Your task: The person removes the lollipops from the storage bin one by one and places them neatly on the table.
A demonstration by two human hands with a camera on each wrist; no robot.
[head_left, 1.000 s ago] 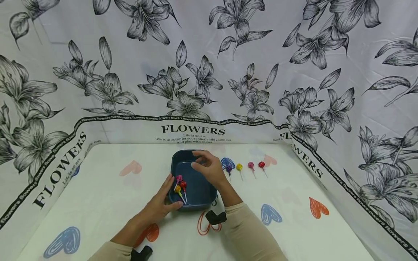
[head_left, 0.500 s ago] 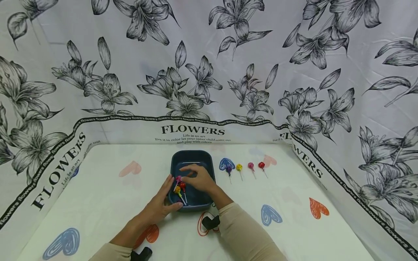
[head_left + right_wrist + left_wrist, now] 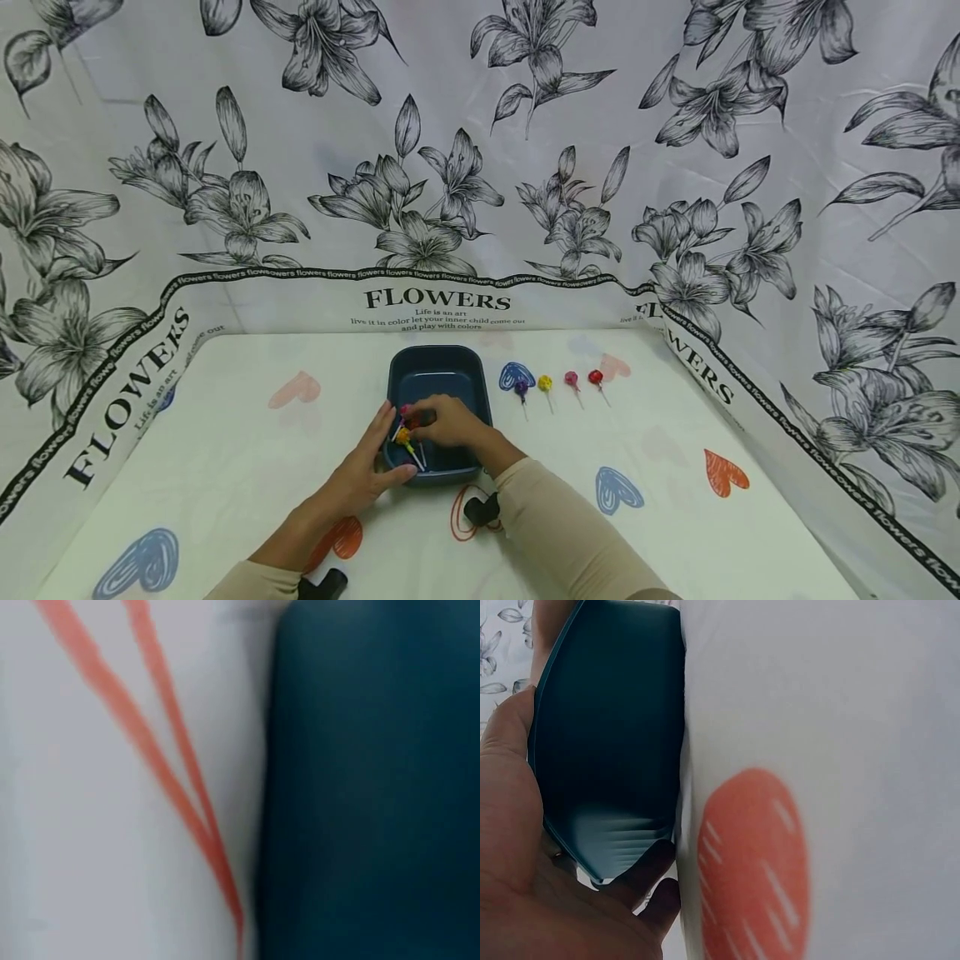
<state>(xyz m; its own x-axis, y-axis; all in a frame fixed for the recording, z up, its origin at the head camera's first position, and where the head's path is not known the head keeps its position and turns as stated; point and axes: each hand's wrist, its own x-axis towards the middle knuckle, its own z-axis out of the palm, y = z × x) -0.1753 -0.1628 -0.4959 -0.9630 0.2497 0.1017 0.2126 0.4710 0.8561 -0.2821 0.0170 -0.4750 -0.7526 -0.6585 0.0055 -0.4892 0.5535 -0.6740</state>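
A dark blue rectangular tub (image 3: 435, 372) stands on the table. My left hand (image 3: 360, 475) rests against its near left corner, fingers stretched along the left wall and thumb by the near wall. In the left wrist view that hand (image 3: 525, 847) touches the tub's (image 3: 611, 742) rim and side. My right hand (image 3: 450, 422) reaches inside, its bent index finger and thumb around the head of a red lollipop (image 3: 412, 423). Beside it in the tub lie a yellow-orange lollipop (image 3: 403, 436) and a partly hidden pink lollipop (image 3: 405, 409). Only the blurred tub (image 3: 375, 787) shows in the right wrist view.
Right of the tub, a row of lollipops lies on the heart-printed tablecloth (image 3: 652, 533): purple (image 3: 521, 387), yellow (image 3: 545, 383), pink (image 3: 572, 379) and red (image 3: 596, 377). A flower-printed curtain (image 3: 442, 192) closes off the back and sides.
My right hand has moved left and down from above the tub's far right part to the lollipops inside, and its fingers have drawn together. My left hand keeps its place on the tub.
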